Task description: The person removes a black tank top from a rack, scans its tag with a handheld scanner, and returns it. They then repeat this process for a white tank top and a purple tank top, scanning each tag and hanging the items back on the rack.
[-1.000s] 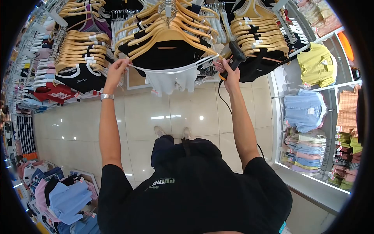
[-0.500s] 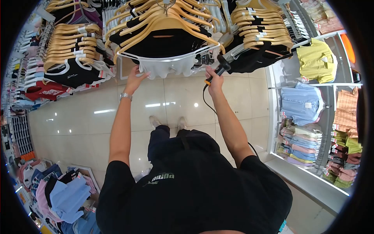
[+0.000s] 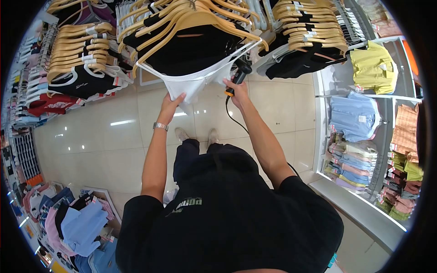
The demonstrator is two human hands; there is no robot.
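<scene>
A white strappy top (image 3: 193, 84) hangs by thin straps from a wooden hanger (image 3: 195, 20) at the front of the rack. Its fabric is drawn down and toward me. My left hand (image 3: 170, 105), with a metal watch on the wrist, pinches the top's lower left part. My right hand (image 3: 237, 93) is closed around a black corded handheld device (image 3: 240, 75) with an orange ring, its head pointing up. The fingers of this hand are right at the top's right edge. A black garment (image 3: 191, 50) hangs just behind the white one.
Wooden hangers with black tops (image 3: 307, 59) hang to the right, and more black tops (image 3: 82, 82) hang to the left. At right, shelves carry a yellow shirt (image 3: 373, 68), a blue shirt (image 3: 353, 116) and folded clothes. A clothes pile (image 3: 82, 227) lies lower left. Tiled floor (image 3: 104, 136) shows below.
My left hand has taken the white top and pulled it down toward me, stretching its straps. My right hand with the device has moved left and slightly down, close to the top.
</scene>
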